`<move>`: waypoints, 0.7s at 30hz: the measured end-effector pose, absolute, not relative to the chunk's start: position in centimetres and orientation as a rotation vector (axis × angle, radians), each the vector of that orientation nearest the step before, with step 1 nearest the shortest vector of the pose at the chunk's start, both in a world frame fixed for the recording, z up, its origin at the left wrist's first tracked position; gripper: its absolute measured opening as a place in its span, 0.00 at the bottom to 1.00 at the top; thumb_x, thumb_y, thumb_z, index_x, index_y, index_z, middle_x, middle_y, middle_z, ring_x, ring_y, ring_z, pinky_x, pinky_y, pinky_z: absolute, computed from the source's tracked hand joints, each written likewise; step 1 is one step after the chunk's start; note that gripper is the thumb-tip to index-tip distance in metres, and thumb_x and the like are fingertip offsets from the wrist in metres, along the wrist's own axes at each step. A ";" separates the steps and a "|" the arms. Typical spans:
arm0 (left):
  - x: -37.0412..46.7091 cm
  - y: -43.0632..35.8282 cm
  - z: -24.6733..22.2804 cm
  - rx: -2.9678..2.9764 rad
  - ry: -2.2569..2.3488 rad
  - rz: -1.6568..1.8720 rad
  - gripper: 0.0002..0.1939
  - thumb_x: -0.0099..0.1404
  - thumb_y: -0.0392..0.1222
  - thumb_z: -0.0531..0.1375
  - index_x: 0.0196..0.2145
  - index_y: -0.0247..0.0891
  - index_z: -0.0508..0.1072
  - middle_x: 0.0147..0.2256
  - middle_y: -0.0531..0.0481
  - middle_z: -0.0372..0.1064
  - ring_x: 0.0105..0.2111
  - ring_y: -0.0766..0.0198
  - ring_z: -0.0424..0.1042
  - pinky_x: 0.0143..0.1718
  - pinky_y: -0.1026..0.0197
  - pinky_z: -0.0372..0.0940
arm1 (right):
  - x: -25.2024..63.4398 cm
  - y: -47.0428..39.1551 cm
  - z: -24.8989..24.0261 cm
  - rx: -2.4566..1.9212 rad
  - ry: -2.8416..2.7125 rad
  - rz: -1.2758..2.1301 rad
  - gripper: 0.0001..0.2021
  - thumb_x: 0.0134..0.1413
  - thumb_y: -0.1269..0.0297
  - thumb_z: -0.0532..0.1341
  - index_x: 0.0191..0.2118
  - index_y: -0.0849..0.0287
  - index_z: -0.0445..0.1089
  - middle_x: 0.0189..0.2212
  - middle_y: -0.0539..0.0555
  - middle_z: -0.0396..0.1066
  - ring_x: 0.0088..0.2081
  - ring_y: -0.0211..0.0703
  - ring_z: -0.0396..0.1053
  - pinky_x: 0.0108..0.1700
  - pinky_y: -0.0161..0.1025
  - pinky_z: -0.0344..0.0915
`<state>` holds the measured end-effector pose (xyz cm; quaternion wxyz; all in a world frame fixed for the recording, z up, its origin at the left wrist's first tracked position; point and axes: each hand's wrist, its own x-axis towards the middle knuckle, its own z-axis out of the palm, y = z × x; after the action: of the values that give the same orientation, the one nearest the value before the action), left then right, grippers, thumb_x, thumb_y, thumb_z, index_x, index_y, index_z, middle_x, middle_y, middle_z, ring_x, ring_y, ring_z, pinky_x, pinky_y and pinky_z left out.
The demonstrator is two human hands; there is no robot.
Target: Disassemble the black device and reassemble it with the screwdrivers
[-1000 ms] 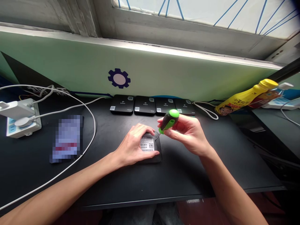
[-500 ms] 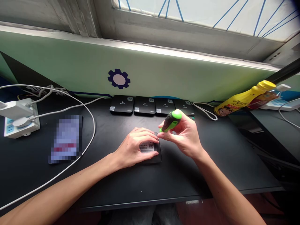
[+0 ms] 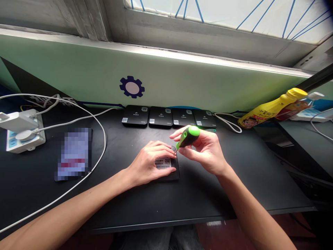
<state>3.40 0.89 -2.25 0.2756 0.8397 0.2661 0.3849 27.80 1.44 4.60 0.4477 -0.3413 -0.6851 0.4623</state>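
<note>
A dark flat device (image 3: 174, 173) with a white printed label (image 3: 163, 164) lies on the black desk. Resting over its left part, my left hand (image 3: 149, 163) grips it, thumb along the near side and fingers across the far side. My right hand (image 3: 205, 151) is closed around a green and black screwdriver (image 3: 187, 136). The screwdriver leans, its handle up to the right and its thin shaft pointing down at the device's far right part, beside my left fingertips. The exact spot under the tip is too small to tell.
Several black boxes (image 3: 135, 116) stand in a row along the green partition (image 3: 182, 83). At the left are a power strip (image 3: 26, 142), a looping white cable (image 3: 104, 133) and a blurred flat object (image 3: 74, 152). A yellow bottle (image 3: 273, 107) leans at the right.
The screwdriver handle has tilted and dropped slightly, and my right fingers have shifted around it, reaching a little further left. My left hand and the device have stayed in place.
</note>
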 end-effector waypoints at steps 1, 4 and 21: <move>3.4 0.9 -2.2 2.258 0.715 1.032 0.16 0.70 0.44 0.77 0.53 0.46 0.82 0.53 0.50 0.86 0.58 0.51 0.81 0.63 0.45 0.70 | 27.9 1.5 4.5 -0.830 -1.703 1.159 0.11 0.63 0.64 0.77 0.51 0.49 0.86 0.52 0.57 0.81 0.54 0.56 0.78 0.43 0.45 0.75; 3.4 0.9 -2.2 2.261 0.719 1.022 0.16 0.70 0.44 0.76 0.54 0.46 0.82 0.53 0.49 0.86 0.59 0.51 0.81 0.63 0.45 0.70 | 28.1 1.5 4.2 -0.797 -1.695 1.213 0.12 0.67 0.64 0.74 0.54 0.47 0.87 0.52 0.56 0.76 0.55 0.55 0.75 0.45 0.44 0.75; 3.4 0.8 -2.1 2.280 0.735 1.021 0.15 0.69 0.43 0.76 0.52 0.45 0.82 0.51 0.48 0.86 0.57 0.49 0.82 0.60 0.45 0.72 | 27.3 1.4 3.6 -0.907 -1.575 1.068 0.21 0.47 0.61 0.86 0.45 0.51 0.81 0.41 0.51 0.79 0.40 0.47 0.78 0.33 0.41 0.70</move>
<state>3.43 0.84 -2.11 0.2654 0.8442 0.2721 0.3779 27.26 1.41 3.65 0.4942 -0.3740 -0.6496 0.4404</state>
